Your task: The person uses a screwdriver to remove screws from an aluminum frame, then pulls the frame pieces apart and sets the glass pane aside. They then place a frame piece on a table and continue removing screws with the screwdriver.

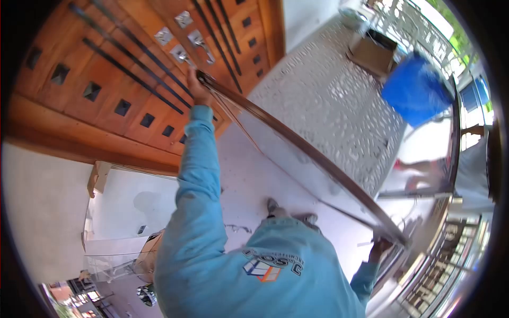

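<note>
A long brown framed panel (312, 153), apparently a glazed sash seen nearly edge-on, runs diagonally across the head view. My left hand (198, 90) is closed around its upper left end, arm stretched out near the wooden door. At the lower right end, my right hand (379, 248) grips the frame, partly in shadow and with its fingers only partly visible. The orange-brown wooden door (106, 111), with dark bars, square studs and metal handles (180, 53), stands just beyond my left hand.
A patterned grey floor (313, 90) lies beyond the panel, with a cardboard box (373, 53) and a blue bag or container (416, 90) on it. Another person (473, 167) is at the right edge. Shelving (432, 275) stands lower right.
</note>
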